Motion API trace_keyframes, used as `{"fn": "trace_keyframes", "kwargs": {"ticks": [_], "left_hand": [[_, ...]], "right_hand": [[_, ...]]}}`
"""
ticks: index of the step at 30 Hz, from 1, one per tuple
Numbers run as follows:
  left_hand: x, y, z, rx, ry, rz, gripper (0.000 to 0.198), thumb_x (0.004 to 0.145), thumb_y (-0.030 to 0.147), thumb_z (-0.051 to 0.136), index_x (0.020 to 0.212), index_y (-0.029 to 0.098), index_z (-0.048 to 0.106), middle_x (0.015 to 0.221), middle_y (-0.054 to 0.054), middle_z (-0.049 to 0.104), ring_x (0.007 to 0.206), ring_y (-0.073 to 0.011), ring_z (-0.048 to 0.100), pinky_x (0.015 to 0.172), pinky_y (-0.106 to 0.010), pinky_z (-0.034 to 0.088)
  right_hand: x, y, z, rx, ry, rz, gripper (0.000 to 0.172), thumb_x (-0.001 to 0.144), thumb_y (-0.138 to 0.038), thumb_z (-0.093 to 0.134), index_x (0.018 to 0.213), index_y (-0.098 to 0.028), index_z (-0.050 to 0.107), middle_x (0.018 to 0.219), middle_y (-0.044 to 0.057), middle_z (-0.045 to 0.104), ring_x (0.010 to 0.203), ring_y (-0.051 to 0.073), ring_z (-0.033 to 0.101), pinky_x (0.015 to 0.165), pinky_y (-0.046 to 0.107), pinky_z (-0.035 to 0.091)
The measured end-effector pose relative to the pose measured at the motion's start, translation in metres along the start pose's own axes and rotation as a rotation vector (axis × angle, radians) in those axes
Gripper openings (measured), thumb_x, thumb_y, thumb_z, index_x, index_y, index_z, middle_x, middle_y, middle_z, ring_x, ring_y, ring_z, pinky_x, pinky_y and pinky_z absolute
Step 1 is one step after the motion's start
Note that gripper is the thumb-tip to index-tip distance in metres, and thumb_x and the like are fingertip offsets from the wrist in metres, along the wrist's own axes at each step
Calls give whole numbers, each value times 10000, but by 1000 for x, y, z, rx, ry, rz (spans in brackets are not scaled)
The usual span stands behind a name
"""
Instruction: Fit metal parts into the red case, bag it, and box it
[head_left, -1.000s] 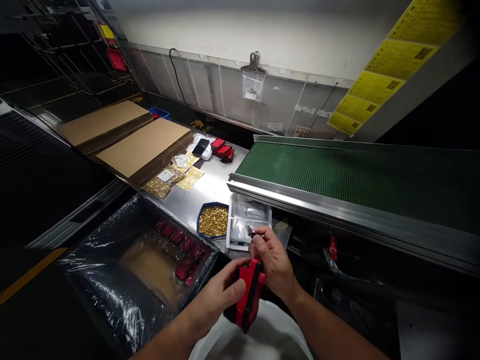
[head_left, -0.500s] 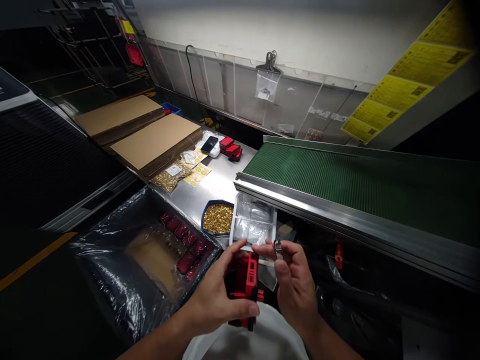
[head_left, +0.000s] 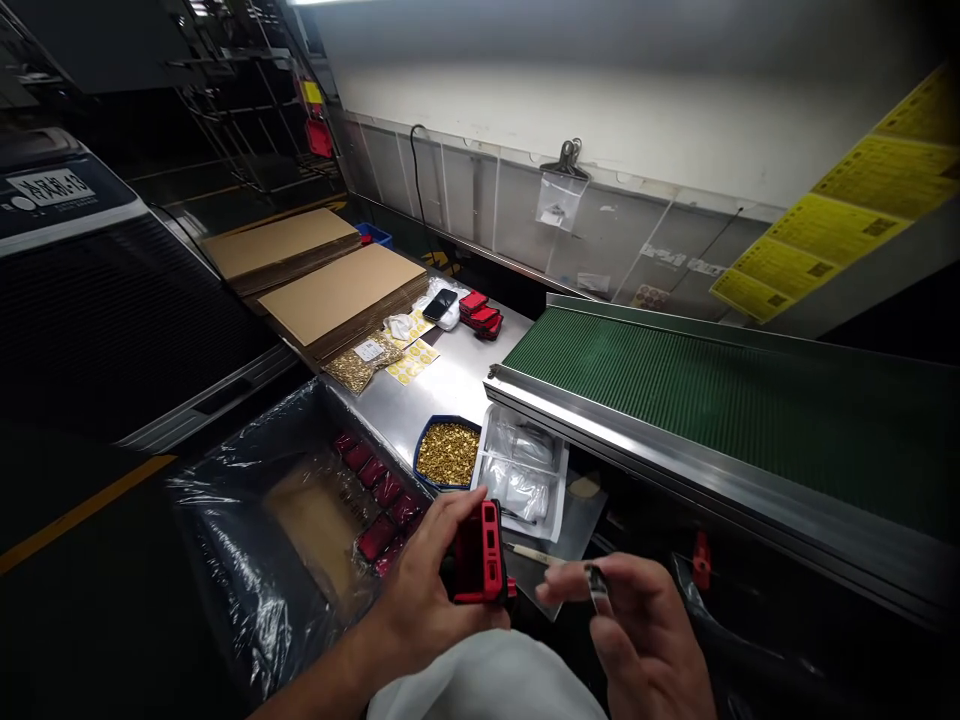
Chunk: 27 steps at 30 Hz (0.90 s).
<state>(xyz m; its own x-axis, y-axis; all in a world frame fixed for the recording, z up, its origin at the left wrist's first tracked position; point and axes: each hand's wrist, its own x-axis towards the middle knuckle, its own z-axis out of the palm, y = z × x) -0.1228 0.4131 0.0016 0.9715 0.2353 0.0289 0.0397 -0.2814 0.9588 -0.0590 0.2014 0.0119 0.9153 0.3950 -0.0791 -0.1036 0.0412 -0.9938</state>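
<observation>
A red-and-black plastic case (head_left: 489, 548) stands in my left hand (head_left: 420, 590), with the fingers behind it and the thumb along its lower side. Its narrow side, with several slots, faces up toward me. To its right, apart from the case, my right hand (head_left: 649, 625) is bent in a pinch. A small shiny piece (head_left: 598, 588) shows at those fingertips; its exact kind cannot be made out. Beyond the hands are a white tray (head_left: 556, 530) of clear plastic packets and a blue bowl (head_left: 417, 455) of small gold-coloured parts (head_left: 448, 455).
At left stands a plastic-lined box (head_left: 225, 560) with several red cases (head_left: 375, 538). A green conveyor (head_left: 660, 380) runs along the right. Farther back are stacked cardboard (head_left: 341, 290), a phone (head_left: 440, 304), red-and-black pieces (head_left: 480, 315) and a bag of gold parts (head_left: 360, 362).
My right hand has moved right and down, away from the case, with the small shiny piece still at its fingertips. The case has turned slightly in my left hand. The camera view has shifted.
</observation>
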Motion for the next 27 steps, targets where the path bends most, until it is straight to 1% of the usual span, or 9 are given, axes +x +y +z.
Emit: {"fn": "trace_keyframes", "kwargs": {"ticks": [3, 6, 8, 11, 14, 17, 22, 24, 27], "left_hand": [[-1, 1, 0, 48, 6, 44, 901, 671, 274, 860, 1429, 342, 379, 1339, -65, 445, 1239, -284, 464, 1047, -395, 438], [-5, 0, 1, 72, 0, 47, 932, 667, 182, 820, 1449, 342, 339, 1344, -64, 420, 1241, -276, 460, 1070, -400, 423], [-8, -2, 1, 73, -20, 20, 935, 665, 189, 806, 1453, 337, 325, 1345, -69, 404, 1245, -283, 455, 1080, -413, 421], [-13, -6, 1, 118, -34, 17, 915, 664, 190, 784, 1446, 311, 325, 1348, -91, 387, 1256, -309, 447, 1085, -447, 433], [-17, -9, 2, 270, -18, 118, 825, 710, 108, 673, 1442, 271, 328, 1351, -120, 389, 1274, -322, 438, 1073, -469, 458], [-20, -8, 4, 428, -24, 248, 754, 753, 42, 545, 1453, 203, 315, 1371, -143, 377, 1320, -309, 393, 1129, -475, 409], [-23, 0, 5, 494, -39, 340, 733, 761, 9, 505, 1457, 129, 311, 1378, -157, 362, 1367, -293, 330, 1187, -442, 337], [-23, 4, 5, 487, -32, 356, 720, 777, 21, 517, 1459, 125, 312, 1364, -162, 376, 1359, -293, 345, 1181, -435, 350], [-23, 9, 4, 461, -34, 363, 732, 770, 29, 525, 1464, 127, 315, 1354, -163, 395, 1348, -300, 370, 1175, -442, 361]], "right_hand": [[18, 34, -14, -72, -7, 82, 280, 881, -403, 620, 1107, -280, 508, 1038, 85, 719, 898, 220, 708, 835, 375, 584], [26, 61, -20, -142, 50, 160, 332, 844, -438, 660, 1092, -251, 542, 1036, 86, 690, 923, 217, 683, 864, 366, 566], [28, 72, -22, -209, 87, 172, 365, 810, -480, 683, 1056, -228, 588, 1024, 84, 656, 939, 218, 653, 871, 360, 548], [29, 78, -24, -265, 53, 154, 364, 823, -496, 656, 1052, -214, 629, 1053, 86, 616, 974, 223, 615, 865, 353, 527], [30, 76, -23, -270, 20, 163, 373, 853, -497, 617, 1090, -210, 625, 1077, 91, 606, 975, 226, 604, 861, 364, 516], [32, 69, -19, -238, 42, 203, 443, 830, -509, 645, 1150, -209, 585, 1071, 92, 621, 945, 222, 609, 862, 369, 511], [37, 51, -12, -129, 13, 241, 414, 746, -464, 759, 1033, -209, 603, 812, 22, 619, 788, 162, 608, 742, 270, 521], [39, 39, -10, -79, -23, 234, 374, 749, -437, 766, 1008, -211, 618, 863, 38, 651, 794, 155, 624, 729, 251, 530], [39, 15, -6, 9, -107, 192, 283, 786, -392, 740, 986, -220, 636, 1057, 89, 690, 838, 169, 663, 755, 268, 556]]}}
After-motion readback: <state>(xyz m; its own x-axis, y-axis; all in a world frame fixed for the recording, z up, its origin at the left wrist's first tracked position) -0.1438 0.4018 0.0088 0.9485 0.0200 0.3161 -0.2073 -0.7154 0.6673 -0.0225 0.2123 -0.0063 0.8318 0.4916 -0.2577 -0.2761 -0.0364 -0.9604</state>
